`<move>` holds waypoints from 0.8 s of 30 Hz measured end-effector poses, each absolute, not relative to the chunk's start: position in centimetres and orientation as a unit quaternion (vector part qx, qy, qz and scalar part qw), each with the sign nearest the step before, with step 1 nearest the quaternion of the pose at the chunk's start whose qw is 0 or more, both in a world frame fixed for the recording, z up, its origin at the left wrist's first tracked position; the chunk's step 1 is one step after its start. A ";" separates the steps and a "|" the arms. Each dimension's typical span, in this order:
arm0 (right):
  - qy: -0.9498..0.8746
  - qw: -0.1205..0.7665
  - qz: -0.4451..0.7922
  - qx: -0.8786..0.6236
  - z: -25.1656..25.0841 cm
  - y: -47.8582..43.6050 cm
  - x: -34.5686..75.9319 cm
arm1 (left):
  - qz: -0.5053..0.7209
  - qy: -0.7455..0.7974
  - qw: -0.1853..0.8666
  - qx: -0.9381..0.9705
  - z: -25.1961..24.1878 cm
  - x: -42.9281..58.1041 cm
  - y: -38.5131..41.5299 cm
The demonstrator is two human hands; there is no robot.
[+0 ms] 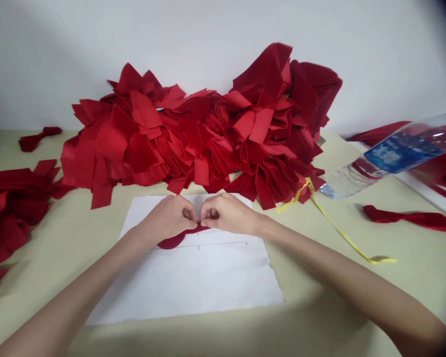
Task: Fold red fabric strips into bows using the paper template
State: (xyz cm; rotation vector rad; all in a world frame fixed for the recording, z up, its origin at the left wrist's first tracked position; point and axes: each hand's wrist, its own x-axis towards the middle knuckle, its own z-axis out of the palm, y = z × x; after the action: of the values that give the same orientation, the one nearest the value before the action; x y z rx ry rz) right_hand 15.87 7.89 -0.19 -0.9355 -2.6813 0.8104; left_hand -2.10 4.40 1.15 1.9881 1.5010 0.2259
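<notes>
- One broad central heap of red cloth strips [193, 144], too layered to count.
- One white rectangular paper sheet [186, 285].
- One clear, blue-labelled plastic bottle [390, 153].
- Two hands: left hand [171, 216] and right hand [226, 214], fingers curled nearly closed, both pinching one dark-red cloth strip [172, 243] over the sheet.
- One thin yellow ribbon [342, 231].

We can read no word, brand or number with certainty. On the blue label [412, 145] of the clear bottle [351, 178], we see large pale lettering [388, 154] set at a slant, too blurred for us to make out, with smaller pale marks near it, also illegible. On the white paper [186, 287] we find only drawn signs: a thin dark lower line [223, 244] with short ticks, and a partly covered upper line [204, 233] with a tick.
</notes>
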 end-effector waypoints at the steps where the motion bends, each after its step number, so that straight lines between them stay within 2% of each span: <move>1: -0.911 0.103 0.258 -0.305 -0.4 7.6 16.0 | 0.090 0.567 0.301 0.762 1.0 -2.0 4.1; 8: -0.944 0.136 0.176 -0.244 -1.7 6.3 17.0 | 0.110 0.501 0.136 0.848 -0.5 -1.9 1.1; 13: -0.973 0.142 0.048 -0.176 -2.2 6.3 17.5 | 0.094 0.389 -0.027 0.916 -1.7 -2.6 0.6; 18: -0.982 0.136 -0.014 -0.132 -2.3 6.1 18.0 | 0.112 0.357 -0.032 0.927 -1.5 -3.0 0.4; 24: -0.980 0.136 0.000 -0.146 -1.9 6.2 17.9 | 0.115 0.390 0.028 0.913 -1.2 -2.9 0.3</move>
State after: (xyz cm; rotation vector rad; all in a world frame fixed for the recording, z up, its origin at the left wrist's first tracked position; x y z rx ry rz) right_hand 17.90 6.21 -1.92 -0.4219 -2.8385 -0.0012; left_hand -2.94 0.27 -1.25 2.8199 1.2032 0.3549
